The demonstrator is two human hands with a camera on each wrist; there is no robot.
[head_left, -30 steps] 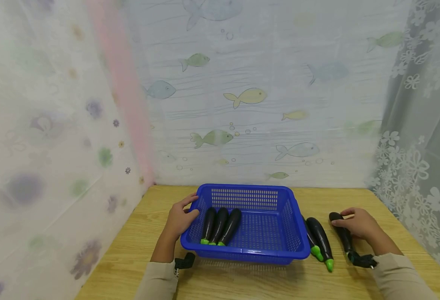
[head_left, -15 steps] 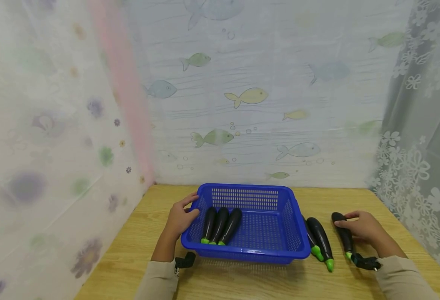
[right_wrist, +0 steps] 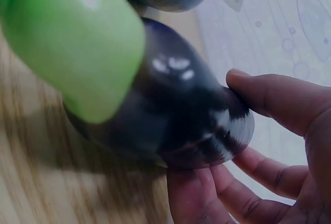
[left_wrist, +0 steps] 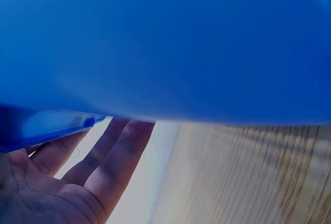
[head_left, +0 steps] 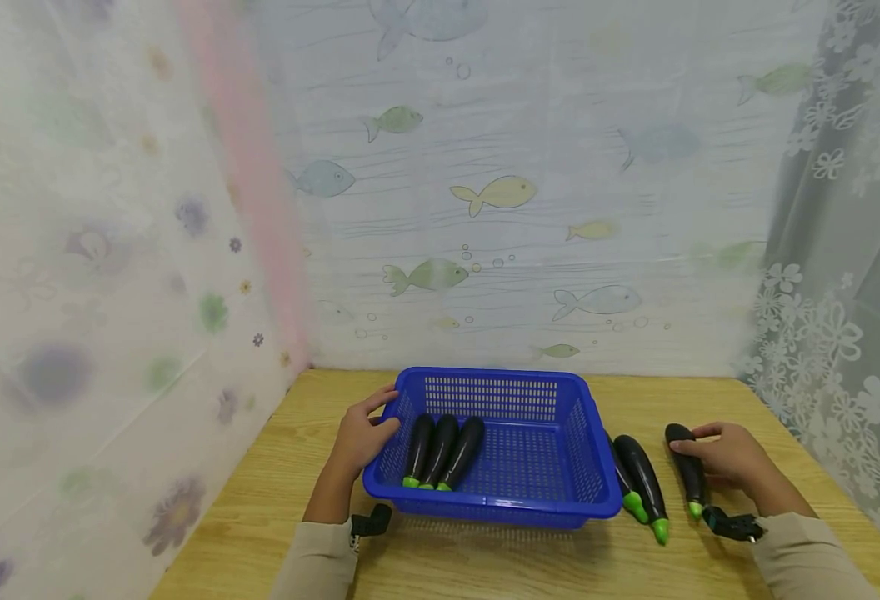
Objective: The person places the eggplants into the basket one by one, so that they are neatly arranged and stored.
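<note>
A blue plastic basket stands on the table with three eggplants side by side in its left part. My left hand holds the basket's left rim, thumb over the edge; in the left wrist view its fingers reach along the outside under the blue rim. My right hand grips another eggplant near its rounded dark end, its green cap pointing toward me. The right wrist view shows the thumb on one side of this eggplant and the fingers on the other.
Between the basket and my right hand lie two more eggplants, one partly hidden by the basket's right wall. The wood-grain table ends at a fish-print curtain behind, with a flowered curtain on the left.
My right hand and its eggplant have shifted slightly right, and the eggplant's green cap has come into sight. The left hand and basket stay in place.
</note>
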